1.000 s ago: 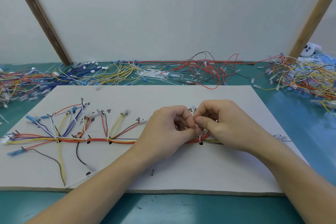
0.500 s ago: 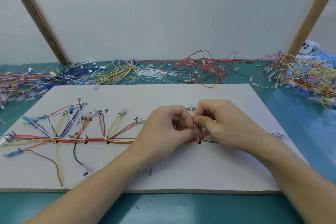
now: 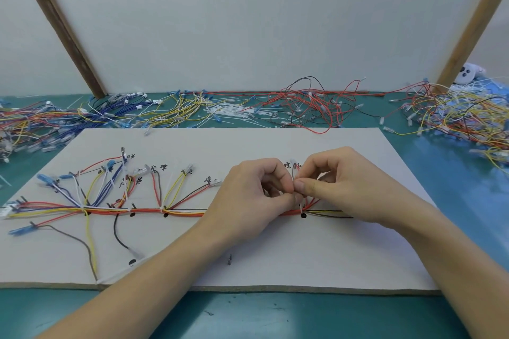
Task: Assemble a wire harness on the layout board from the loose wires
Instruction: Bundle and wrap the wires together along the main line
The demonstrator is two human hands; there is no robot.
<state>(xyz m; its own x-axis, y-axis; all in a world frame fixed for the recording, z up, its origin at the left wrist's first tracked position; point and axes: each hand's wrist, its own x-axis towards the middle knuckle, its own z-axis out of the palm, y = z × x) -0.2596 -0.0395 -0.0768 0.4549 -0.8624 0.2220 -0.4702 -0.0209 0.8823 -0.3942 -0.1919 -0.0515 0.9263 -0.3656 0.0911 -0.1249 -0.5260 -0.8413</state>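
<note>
A white layout board (image 3: 248, 264) lies on the teal table. A harness trunk of red, yellow and black wires (image 3: 143, 211) runs left to right across it, bound at several points, with coloured branches fanning upward. My left hand (image 3: 253, 195) and my right hand (image 3: 338, 184) meet over the trunk right of centre. Both pinch a thin white cable tie (image 3: 301, 208) that wraps the bundle above a black board mark. Red and grey wire ends (image 3: 294, 168) rise between the fingers. What the fingertips cover is hidden.
Loose wires lie in heaps behind the board: blue and yellow (image 3: 132, 110) at left, red and black (image 3: 308, 107) in the middle, mixed yellow and red (image 3: 462, 115) at right. White cable ties (image 3: 228, 114) lie at the back centre. A small dark peg (image 3: 229, 259) stands near the front edge.
Both hands stay pinched together at the same spot on the trunk; the fingers shift only slightly. The camera view has tilted a little.
</note>
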